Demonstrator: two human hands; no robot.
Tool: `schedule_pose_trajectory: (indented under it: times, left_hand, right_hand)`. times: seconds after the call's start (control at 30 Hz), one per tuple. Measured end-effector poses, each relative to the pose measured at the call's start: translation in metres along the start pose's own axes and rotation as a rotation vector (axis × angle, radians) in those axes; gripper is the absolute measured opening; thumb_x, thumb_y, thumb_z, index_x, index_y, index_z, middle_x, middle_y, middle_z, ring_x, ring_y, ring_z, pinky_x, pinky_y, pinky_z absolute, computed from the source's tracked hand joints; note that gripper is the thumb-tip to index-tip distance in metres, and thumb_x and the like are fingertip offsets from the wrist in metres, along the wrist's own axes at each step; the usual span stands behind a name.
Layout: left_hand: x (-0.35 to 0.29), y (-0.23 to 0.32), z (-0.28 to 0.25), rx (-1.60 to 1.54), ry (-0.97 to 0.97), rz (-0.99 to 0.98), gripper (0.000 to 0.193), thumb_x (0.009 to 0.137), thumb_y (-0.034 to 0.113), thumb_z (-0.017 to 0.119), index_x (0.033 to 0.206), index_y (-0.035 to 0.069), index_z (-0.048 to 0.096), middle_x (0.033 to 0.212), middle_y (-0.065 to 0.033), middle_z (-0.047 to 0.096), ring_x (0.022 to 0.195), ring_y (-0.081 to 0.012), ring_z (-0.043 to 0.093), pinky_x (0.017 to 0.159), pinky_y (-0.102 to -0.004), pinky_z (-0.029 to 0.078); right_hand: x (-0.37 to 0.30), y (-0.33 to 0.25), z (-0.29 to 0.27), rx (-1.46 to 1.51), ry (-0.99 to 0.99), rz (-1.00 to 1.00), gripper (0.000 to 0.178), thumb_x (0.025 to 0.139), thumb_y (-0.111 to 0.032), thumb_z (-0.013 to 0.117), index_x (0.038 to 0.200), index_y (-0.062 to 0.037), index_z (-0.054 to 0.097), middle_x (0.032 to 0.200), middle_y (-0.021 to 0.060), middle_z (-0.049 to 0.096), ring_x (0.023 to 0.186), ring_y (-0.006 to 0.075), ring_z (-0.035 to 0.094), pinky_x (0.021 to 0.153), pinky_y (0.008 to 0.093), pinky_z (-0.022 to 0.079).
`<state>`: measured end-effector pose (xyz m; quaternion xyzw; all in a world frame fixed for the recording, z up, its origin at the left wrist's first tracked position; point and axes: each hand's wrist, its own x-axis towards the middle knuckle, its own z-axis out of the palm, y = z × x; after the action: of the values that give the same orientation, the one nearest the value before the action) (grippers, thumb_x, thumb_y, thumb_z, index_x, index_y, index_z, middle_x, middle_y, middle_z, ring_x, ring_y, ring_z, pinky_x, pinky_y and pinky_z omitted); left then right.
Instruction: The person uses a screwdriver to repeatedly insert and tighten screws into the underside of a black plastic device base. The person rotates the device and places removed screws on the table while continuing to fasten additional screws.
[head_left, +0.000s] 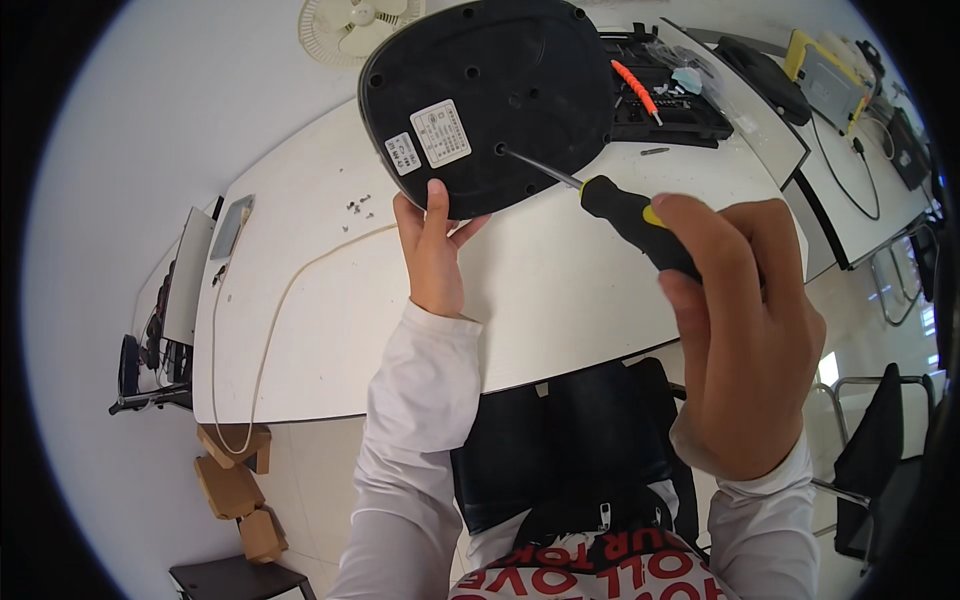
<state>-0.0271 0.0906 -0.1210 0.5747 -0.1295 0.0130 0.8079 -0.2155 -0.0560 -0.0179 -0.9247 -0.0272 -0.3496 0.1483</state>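
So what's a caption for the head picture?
Left hand holds a black panel; right hand holds a screwdriver to one hole.

- Between the left hand and right hand, a hand could pass low over the white table.
- Farther up, the raised black panel and the screwdriver meeting it block the way.
- Leftward there is room, though a pale cord (looping past the edge) and loose screws interrupt it.
- Beyond the screwdriver, an open toolbox obstructs.
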Motion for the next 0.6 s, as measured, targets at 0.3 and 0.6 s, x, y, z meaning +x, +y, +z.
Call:
schedule_pose_trajectory:
  times: [0.3,0.6]
  left_hand:
    - [0.0,-0.001,0.002,0.006,0.005,0.001,0.044,0.091,0.039,0.051,0.113,0.003,0.038,0.112,-0.0089,0.049,0.092,-0.0163,0.057,0.08,-0.0318,0.051]
    - [0.002,-0.002,-0.002,0.025,-0.004,0.001,0.044,0.091,0.039,0.051,0.112,0.003,0.038,0.113,-0.0092,0.049,0.092,-0.0164,0.058,0.08,-0.0315,0.051]
  right_hand:
    - [-0.003,0.007,0.007,0.1,0.032,-0.06,0.041,0.076,0.007,0.06,0.111,-0.0096,0.047,0.112,0.0185,0.046,0.088,0.0288,0.061,0.052,0.027,0.053]
    - [-0.003,0.007,0.012,0.201,0.018,-0.285,0.039,0.075,-0.003,0.065,0.111,-0.0098,0.052,0.119,0.0186,0.048,0.093,0.029,0.06,0.072,0.0323,0.054]
